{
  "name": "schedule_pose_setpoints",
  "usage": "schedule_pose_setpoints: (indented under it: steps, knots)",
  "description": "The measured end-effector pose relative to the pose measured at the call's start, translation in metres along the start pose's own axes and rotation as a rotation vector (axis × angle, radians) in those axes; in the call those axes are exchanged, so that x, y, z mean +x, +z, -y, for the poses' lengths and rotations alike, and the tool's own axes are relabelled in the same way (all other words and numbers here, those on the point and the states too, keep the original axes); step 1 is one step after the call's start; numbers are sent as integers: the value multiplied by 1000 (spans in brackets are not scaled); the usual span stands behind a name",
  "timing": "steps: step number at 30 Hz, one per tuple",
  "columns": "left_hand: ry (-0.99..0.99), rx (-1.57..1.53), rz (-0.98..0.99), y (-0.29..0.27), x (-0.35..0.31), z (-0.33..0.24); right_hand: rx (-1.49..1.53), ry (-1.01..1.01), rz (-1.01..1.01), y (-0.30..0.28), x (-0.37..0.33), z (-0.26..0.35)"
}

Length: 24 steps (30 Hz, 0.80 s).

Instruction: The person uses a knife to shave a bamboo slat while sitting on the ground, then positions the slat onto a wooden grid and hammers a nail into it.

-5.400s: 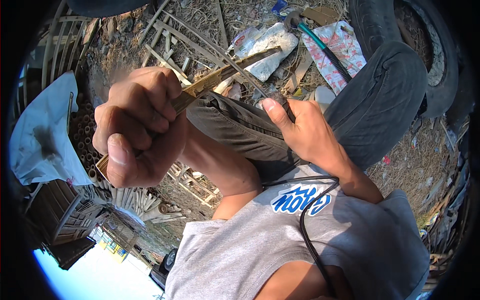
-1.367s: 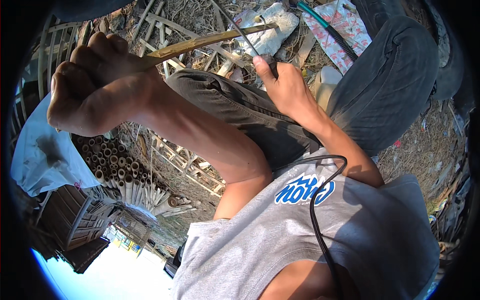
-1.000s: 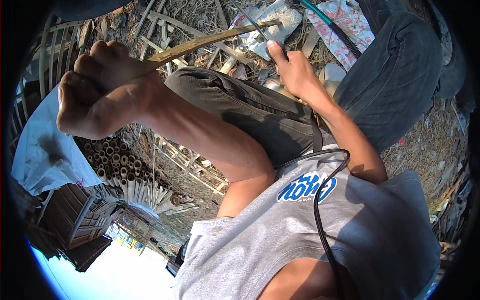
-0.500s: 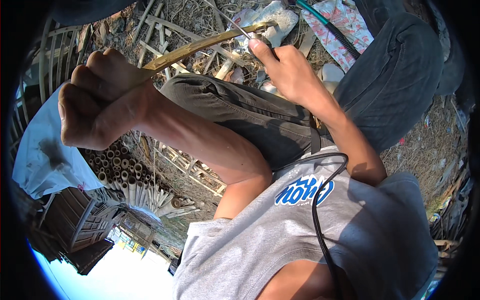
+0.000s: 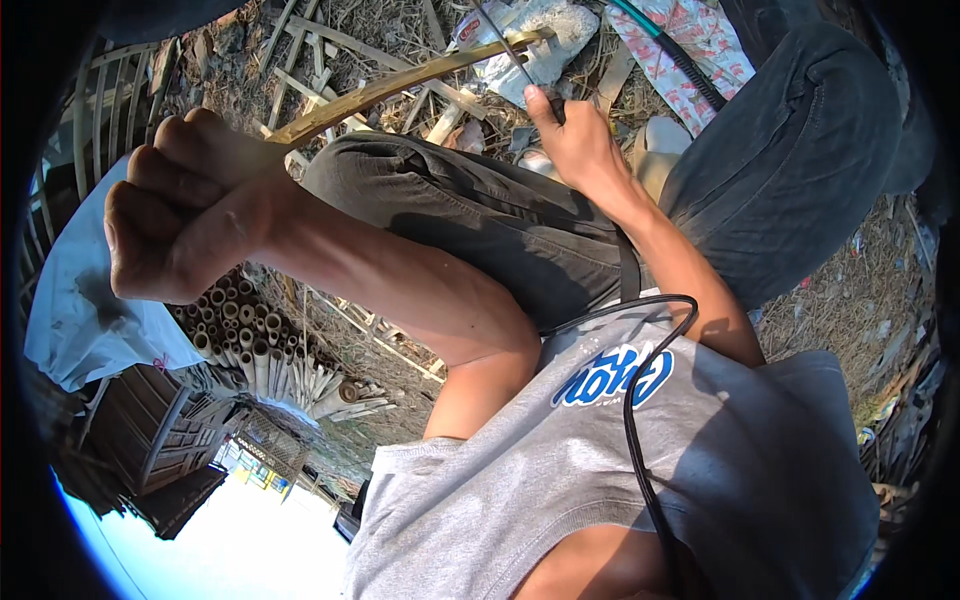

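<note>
My left hand is closed in a fist at the left, around the near end of a long, slightly bowed yellow-brown bamboo strip. That strip slants up and away to the right. My right hand grips the dark handle of a knife with a narrow metal blade, the thumb pressed along the handle's top. Near the strip's far end the blade crosses it; whether the edge touches it I cannot tell. Part of the handle is hidden by my fingers.
Below the strip are my bent legs in dark trousers. Bamboo slats and a whitish stone litter the dry ground. A green-and-black tool handle lies on a patterned cloth. Cut bamboo tubes are stacked at left.
The knife and my right hand have shifted slightly right and down, toward my body. My left hand has moved a little to the left with the strip.
</note>
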<state>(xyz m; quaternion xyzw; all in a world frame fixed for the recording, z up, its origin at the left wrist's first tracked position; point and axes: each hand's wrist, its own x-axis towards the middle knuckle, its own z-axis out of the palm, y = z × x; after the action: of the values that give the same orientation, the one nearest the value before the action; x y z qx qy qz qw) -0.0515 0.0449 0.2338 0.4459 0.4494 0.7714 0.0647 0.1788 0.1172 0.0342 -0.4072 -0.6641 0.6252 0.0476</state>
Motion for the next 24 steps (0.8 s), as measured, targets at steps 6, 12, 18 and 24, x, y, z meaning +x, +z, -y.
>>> schedule_pose_setpoints:
  steps: [6, 12, 18, 24]
  knots:
    - [-39, 162, -131, 11, -1, -1, -117, -80, 29, -10, -9, 30]
    - [-90, -7, -181, -7, 1, -1, -100, -2, -6, -12, 3, 6]
    - [5, 115, -268, 5, -4, -6, -61, -287, 90, -12, -29, 53]
    - [-66, 260, -342, -2, -6, -5, -149, 126, 58, -19, 5, 16]
